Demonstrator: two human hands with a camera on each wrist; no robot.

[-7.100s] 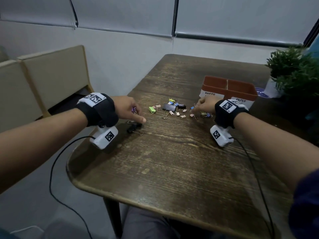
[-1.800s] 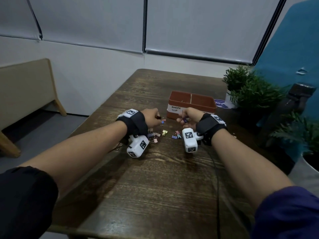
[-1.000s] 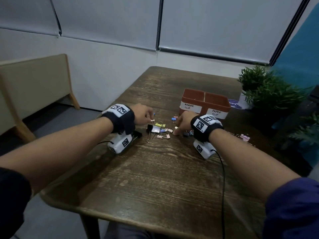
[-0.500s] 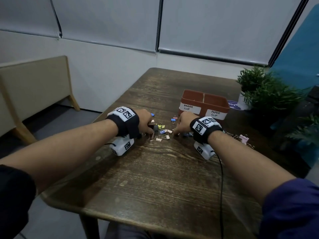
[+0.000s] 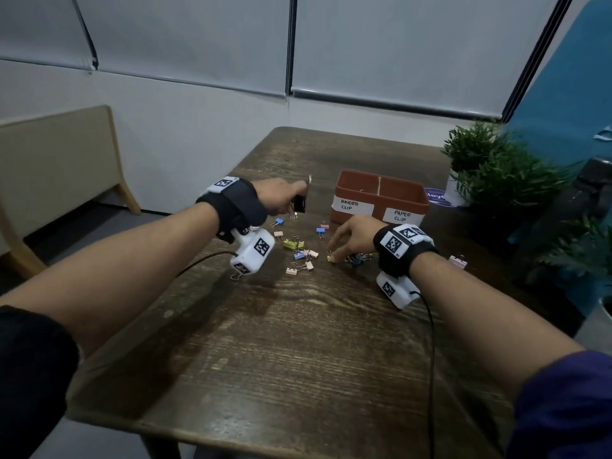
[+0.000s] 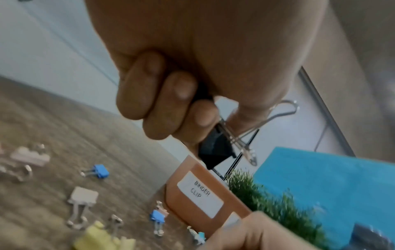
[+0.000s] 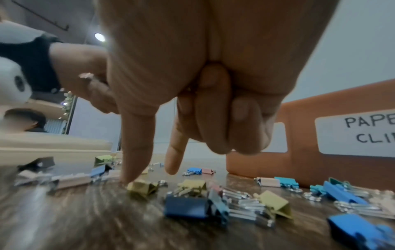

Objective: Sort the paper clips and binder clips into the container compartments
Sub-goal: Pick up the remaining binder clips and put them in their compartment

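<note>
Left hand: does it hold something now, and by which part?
The left hand grips a black binder clip by its black body; the wire handles stick out free.

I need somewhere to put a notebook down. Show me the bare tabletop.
Bare: the near table between both forearms, and the far end behind the container. Crowded: the scattered clips in front of it.

Head view looks down over table (image 5: 298, 342); wrist views sit close, low (both share orange container (image 6: 198, 196))
</note>
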